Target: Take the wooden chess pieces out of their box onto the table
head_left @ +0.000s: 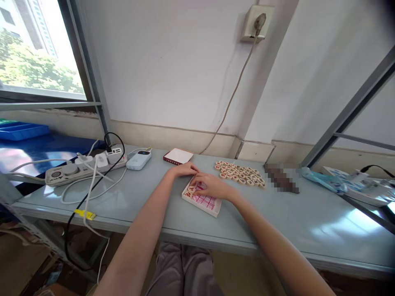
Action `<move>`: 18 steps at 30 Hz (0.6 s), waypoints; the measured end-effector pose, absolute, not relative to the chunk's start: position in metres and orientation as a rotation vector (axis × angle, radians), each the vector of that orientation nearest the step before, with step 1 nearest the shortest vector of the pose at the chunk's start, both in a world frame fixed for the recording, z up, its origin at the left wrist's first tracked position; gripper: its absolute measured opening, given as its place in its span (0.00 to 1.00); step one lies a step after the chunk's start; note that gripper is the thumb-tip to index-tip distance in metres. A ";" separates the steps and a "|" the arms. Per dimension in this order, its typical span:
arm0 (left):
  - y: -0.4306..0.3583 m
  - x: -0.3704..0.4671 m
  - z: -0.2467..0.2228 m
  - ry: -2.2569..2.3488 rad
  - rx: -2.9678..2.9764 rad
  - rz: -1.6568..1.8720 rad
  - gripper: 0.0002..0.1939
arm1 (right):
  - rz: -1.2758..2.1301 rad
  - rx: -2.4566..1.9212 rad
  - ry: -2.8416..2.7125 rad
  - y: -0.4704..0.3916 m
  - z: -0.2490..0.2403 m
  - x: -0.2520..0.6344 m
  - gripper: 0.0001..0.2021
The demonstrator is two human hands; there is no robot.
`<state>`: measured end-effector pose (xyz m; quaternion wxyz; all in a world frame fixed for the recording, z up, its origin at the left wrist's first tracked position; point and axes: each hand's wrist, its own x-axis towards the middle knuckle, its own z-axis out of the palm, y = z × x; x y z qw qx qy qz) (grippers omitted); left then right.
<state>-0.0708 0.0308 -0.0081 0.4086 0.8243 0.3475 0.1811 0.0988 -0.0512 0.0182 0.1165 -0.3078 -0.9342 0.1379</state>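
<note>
A small white open box (200,210) with a pink-and-purple grid on its floor sits on the table near the front edge. In its left corner lie a few round Chinese chess pieces (188,194) with red characters. My right hand (210,185) reaches into the box from the right, its thumb and fingers closed on a piece by that corner. At the far left edge of the box is my left hand (185,169), fingers bent and together against it; the fingertips are partly hidden. Many more wooden pieces (239,173) lie grouped flat to the right.
A box lid (178,156) with a dark red side lies behind the box. To the left are a white power bank (139,160), a power strip (86,166) and loose cables. A blurred brown object (282,177) and a blue plastic bag (324,181) lie on the right.
</note>
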 end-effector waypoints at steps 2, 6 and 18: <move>0.031 -0.071 -0.008 0.886 2.072 0.455 0.15 | 0.357 -0.904 -2.719 -0.053 0.015 0.095 0.15; 0.029 -0.070 -0.007 0.861 2.074 0.439 0.13 | 0.415 -0.932 -2.642 -0.043 0.021 0.111 0.15; 0.033 -0.071 -0.010 0.896 1.919 0.419 0.16 | -0.309 -1.681 -2.298 -0.005 0.007 0.170 0.19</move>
